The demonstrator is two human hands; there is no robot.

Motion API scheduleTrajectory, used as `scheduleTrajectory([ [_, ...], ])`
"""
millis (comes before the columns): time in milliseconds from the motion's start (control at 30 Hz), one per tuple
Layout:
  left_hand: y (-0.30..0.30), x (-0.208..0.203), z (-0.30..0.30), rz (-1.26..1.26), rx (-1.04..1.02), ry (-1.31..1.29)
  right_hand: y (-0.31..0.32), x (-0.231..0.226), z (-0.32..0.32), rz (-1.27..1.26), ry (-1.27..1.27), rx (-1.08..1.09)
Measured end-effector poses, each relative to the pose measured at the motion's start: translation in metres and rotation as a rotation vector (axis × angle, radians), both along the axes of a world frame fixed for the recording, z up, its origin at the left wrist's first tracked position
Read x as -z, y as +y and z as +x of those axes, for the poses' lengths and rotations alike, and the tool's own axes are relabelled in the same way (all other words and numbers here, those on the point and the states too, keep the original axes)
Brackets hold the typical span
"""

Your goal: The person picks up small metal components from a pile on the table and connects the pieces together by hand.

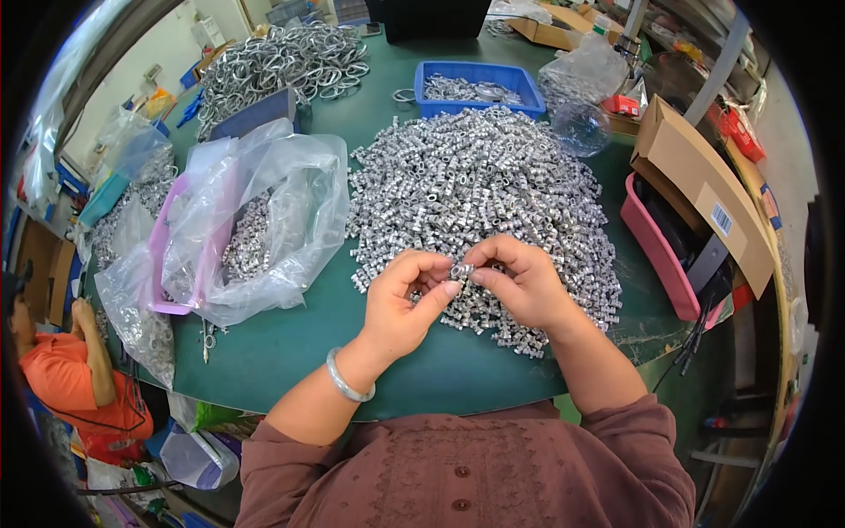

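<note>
My left hand [408, 297] and my right hand [518, 278] meet over the near edge of a big pile of small silvery metal fittings [493, 185]. Between their fingertips is one small metal fitting [459, 272], pinched from both sides. Its exact shape is partly covered by my thumbs and fingers. Left of the pile, a clear plastic bag [304, 185] lines a pink basket [159, 238], with more of the small fittings [248, 242] inside.
A blue tray [533, 97] of metal parts stands behind the pile, beside a heap of metal rings [290, 66]. At right, a cardboard box [695, 176] leans by a pink bin [653, 255]. A person in orange [75, 378] sits at far left.
</note>
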State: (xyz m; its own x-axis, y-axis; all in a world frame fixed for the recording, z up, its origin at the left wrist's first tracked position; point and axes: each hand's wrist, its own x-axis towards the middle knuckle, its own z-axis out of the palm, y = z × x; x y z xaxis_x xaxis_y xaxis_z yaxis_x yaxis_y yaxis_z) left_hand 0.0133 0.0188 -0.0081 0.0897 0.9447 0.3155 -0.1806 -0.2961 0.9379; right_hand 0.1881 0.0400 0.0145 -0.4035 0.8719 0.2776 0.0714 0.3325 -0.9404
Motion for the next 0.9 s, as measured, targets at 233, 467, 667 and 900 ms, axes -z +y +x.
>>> scheduleTrajectory([
  [233, -0.008, -0.004, -0.004, 0.136, 0.029, 0.197, -0.004, 0.013, -0.005, -0.238, 0.199, -0.087],
  [467, -0.006, 0.0, -0.002, 0.16, 0.001, 0.189, -0.003, 0.015, -0.003, 0.154, -0.006, 0.013],
  [667, -0.006, 0.002, -0.003, -0.08, 0.022, 0.009, -0.006, 0.009, -0.006, 0.273, -0.056, 0.08],
  [900, -0.004, 0.006, -0.005, -0.358, 0.117, -0.115, -0.006, 0.013, -0.006, 0.3, -0.032, 0.08],
])
